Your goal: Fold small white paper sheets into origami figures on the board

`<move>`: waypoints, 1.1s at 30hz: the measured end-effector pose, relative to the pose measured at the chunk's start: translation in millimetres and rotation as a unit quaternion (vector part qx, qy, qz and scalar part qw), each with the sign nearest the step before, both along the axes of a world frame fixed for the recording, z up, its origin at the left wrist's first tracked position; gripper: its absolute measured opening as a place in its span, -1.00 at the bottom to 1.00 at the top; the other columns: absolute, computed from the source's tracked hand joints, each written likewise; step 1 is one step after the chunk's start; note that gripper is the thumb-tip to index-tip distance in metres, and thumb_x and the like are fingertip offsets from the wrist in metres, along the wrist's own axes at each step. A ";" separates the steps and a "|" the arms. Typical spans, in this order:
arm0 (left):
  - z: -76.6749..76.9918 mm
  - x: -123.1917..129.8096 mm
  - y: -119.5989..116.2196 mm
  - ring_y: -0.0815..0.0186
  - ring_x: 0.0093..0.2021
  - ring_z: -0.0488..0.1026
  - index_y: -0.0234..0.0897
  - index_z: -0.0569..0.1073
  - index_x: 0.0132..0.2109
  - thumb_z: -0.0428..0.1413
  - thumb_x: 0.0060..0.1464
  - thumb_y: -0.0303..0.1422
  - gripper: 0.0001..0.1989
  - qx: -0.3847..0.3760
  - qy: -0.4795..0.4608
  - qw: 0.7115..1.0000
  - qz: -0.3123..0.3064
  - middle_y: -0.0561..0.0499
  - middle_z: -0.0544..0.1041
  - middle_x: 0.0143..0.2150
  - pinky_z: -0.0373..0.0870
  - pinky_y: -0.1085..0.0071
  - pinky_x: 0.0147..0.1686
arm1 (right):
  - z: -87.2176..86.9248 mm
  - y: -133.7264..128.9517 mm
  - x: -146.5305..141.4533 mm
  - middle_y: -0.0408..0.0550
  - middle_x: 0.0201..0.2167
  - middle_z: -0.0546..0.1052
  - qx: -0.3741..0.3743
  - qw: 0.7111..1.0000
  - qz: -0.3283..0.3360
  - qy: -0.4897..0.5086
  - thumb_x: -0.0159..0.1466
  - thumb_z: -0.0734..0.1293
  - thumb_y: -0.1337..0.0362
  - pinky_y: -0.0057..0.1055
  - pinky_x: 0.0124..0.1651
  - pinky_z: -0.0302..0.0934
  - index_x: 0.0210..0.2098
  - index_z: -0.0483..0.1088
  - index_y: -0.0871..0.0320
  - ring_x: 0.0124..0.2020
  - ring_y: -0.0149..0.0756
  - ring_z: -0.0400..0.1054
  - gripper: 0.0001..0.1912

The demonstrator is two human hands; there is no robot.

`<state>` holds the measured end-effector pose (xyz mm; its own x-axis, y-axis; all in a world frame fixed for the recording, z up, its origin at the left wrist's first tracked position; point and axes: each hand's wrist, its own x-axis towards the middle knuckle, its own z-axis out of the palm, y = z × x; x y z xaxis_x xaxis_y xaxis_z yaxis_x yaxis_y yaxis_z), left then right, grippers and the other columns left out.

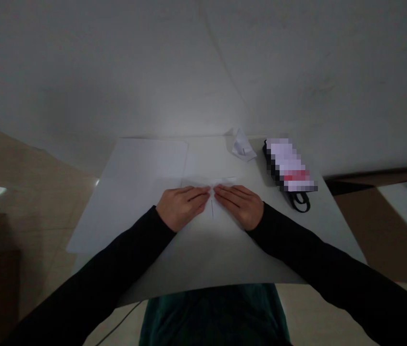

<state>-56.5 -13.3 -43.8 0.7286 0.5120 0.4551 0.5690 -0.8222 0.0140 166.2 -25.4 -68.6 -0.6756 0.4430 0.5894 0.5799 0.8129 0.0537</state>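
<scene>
A white folded piece of paper [216,211] lies on the white table in front of me, mostly covered by my hands. Down its middle runs a short dark line, like a seam where two flaps meet. My left hand [184,206] presses on it from the left, fingers together and tips at the centre. From the right, my right hand [242,204] mirrors this, its fingertips almost touching those of the left. Both thumbs are largely hidden. Beyond the right hand stands a small folded white paper shape [242,146] with a pointed top.
Flat white sheets [134,182] cover the left part of the table [203,264]. At the right back lies a blurred-out device with a lit screen [290,163] and a black strap loop [300,202]. A pale wall [153,72] rises directly behind the table.
</scene>
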 end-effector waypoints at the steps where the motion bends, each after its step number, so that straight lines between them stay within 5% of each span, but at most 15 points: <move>1: 1.8 0.9 -2.9 0.34 -0.20 0.57 -0.30 0.52 -0.13 0.03 0.19 -0.44 -0.81 0.000 0.014 1.000 0.004 -0.01 0.58 -0.03 0.55 0.40 -0.23 | -0.1 -1.4 0.4 0.09 -0.04 0.55 -0.004 1.000 -0.003 -0.002 0.33 0.15 0.49 -0.30 -0.03 0.38 -0.12 0.49 0.30 0.02 -0.22 0.44 -0.70; 8: 10.4 5.9 -26.4 0.14 0.07 0.46 -0.43 0.39 0.10 0.05 0.13 -0.35 -0.59 -0.050 0.069 0.996 0.041 -0.17 0.44 0.14 0.53 0.24 -0.09 | -2.6 -9.0 -3.0 0.05 -0.04 0.55 -0.037 0.999 -0.031 0.022 0.33 0.15 0.48 -0.28 0.04 0.35 -0.09 0.47 0.29 0.03 -0.24 0.42 -0.70; 18: 18.1 10.6 -30.8 0.11 0.16 0.38 -0.45 0.39 0.02 0.00 0.14 -0.42 -0.68 -0.094 0.106 0.989 0.040 -0.19 0.42 0.17 0.47 0.23 0.02 | -0.3 -9.0 -12.5 0.05 -0.12 0.58 -0.057 0.996 -0.059 0.023 0.32 0.15 0.46 -0.28 -0.06 0.33 -0.11 0.47 0.28 -0.08 -0.21 0.45 -0.72; 28: 30.8 2.2 -42.7 0.08 -0.07 0.54 -0.41 0.42 -0.02 0.05 0.10 -0.23 -0.62 -0.088 0.129 0.976 0.150 -0.26 0.48 0.08 0.55 0.21 -0.22 | -5.9 -10.4 13.3 0.02 -0.20 0.61 -0.031 0.993 -0.107 0.043 0.21 0.19 0.55 -0.34 -0.17 0.35 -0.18 0.50 0.26 -0.22 -0.26 0.47 -0.69; 33: 37.2 -3.5 -37.7 0.09 -0.34 0.57 -0.38 0.47 -0.09 0.05 0.10 -0.19 -0.64 -0.052 0.132 0.972 0.185 -0.17 0.61 -0.23 0.51 0.22 -0.37 | -5.2 -8.4 19.7 0.00 -0.25 0.62 -0.002 0.994 -0.104 0.028 0.20 0.22 0.55 -0.34 -0.22 0.31 -0.21 0.51 0.24 -0.27 -0.28 0.44 -0.72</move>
